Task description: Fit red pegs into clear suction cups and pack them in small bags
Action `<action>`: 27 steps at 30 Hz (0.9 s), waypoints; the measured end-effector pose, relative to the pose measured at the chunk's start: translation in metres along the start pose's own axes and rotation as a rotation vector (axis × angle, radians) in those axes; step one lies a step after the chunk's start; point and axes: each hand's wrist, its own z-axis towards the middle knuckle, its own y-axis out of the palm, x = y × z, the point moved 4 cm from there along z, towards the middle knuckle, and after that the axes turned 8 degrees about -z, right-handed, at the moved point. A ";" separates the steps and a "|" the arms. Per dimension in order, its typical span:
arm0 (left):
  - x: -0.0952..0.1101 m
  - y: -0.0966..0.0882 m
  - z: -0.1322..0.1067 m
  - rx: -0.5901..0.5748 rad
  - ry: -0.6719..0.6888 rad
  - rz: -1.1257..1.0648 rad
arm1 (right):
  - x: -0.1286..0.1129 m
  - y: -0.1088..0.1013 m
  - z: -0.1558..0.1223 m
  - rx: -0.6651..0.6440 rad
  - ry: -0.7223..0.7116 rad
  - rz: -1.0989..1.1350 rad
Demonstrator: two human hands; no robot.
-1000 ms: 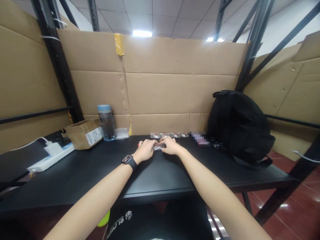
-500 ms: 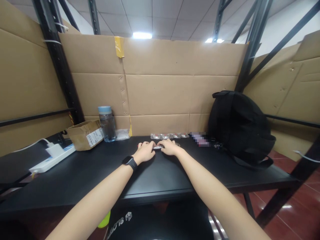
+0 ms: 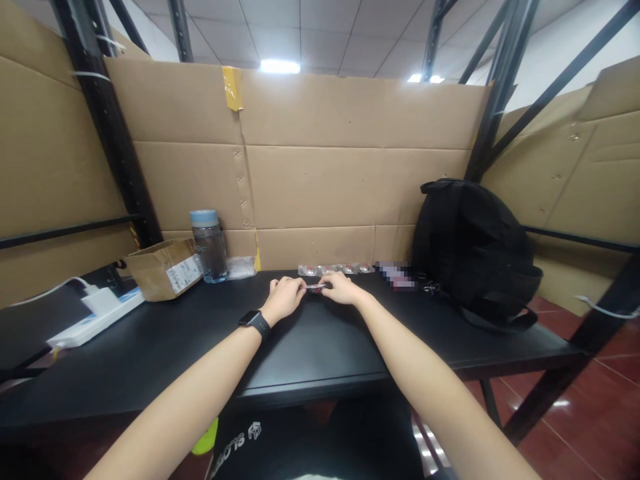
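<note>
Over the black tabletop, my left hand and my right hand face each other with bent, closed fingers. Between them they grip a small, flat, shiny item by its two ends. It shows silver and some red, but it is too small to identify. Just behind the hands, a row of clear plastic packets with round silver and red contents lies along the cardboard wall; my right hand partly hides them. A dark watch is on my left wrist.
At the left stand a water bottle with a blue lid, an open cardboard box and a white power strip. A clear plastic bag lies beside the bottle. A black backpack sits at the right, before the cardboard wall.
The small shiny item has tilted and now shows some red, with the fingers pinched at its ends. The whole view has shifted slightly.
</note>
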 end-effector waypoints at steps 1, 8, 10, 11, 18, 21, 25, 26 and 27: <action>0.000 0.000 0.000 0.012 -0.006 0.000 | 0.002 -0.002 0.000 0.040 -0.008 0.003; -0.003 -0.005 0.001 0.050 -0.044 -0.016 | 0.015 -0.003 0.003 0.148 -0.042 0.045; -0.005 -0.006 0.002 0.021 -0.062 -0.018 | 0.018 -0.001 0.005 0.140 -0.046 0.073; -0.006 -0.006 0.002 0.012 -0.068 -0.017 | 0.019 0.000 0.005 0.140 -0.047 0.087; -0.004 -0.012 0.001 0.033 0.007 -0.018 | 0.014 -0.003 0.003 0.127 -0.051 0.093; -0.005 -0.017 0.002 0.050 0.008 -0.035 | 0.011 -0.006 0.001 0.100 -0.039 0.096; -0.009 -0.019 0.004 0.047 -0.007 -0.053 | 0.010 -0.006 0.001 0.098 -0.043 0.090; -0.009 -0.018 0.005 0.039 -0.010 -0.054 | 0.010 -0.006 0.002 0.106 -0.046 0.089; -0.009 -0.017 0.005 0.034 -0.011 -0.055 | 0.010 -0.006 0.002 0.112 -0.048 0.089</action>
